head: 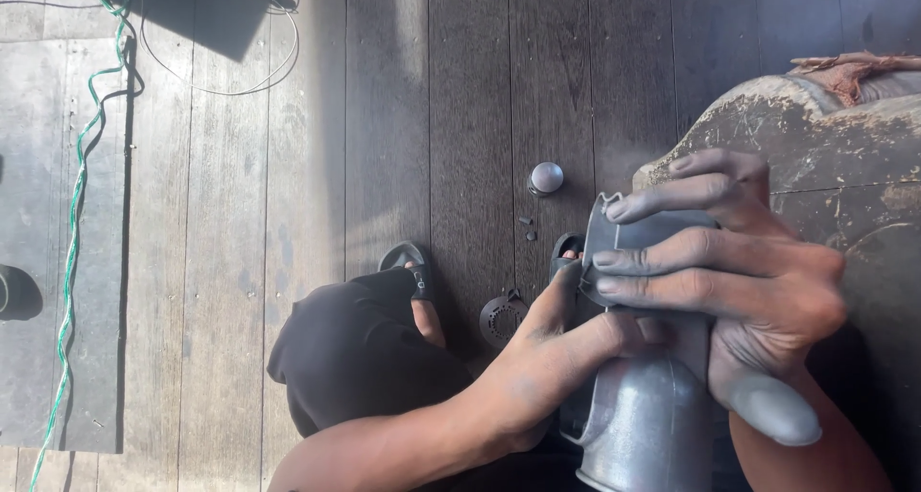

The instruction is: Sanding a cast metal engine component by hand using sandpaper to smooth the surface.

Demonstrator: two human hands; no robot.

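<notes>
A grey metal casing (645, 425), rounded like a motor housing, sits upright in front of me at the lower right. My right hand (734, 267), coated in grey dust, wraps its fingers over the casing's top edge. My left hand (552, 353) presses against the casing's left side, thumb pointing up along it. Both hands grip the same part. A small dark round slotted disc (502, 317) lies on the wooden floor just left of my left hand.
A small silver dome-shaped cap (546, 177) and tiny dark bits (528, 228) lie on the dark plank floor. My knee in black shorts (360, 353) and sandalled feet (414, 262) are below. A worn rounded block (815, 137) stands right. A green cord (77, 214) runs left.
</notes>
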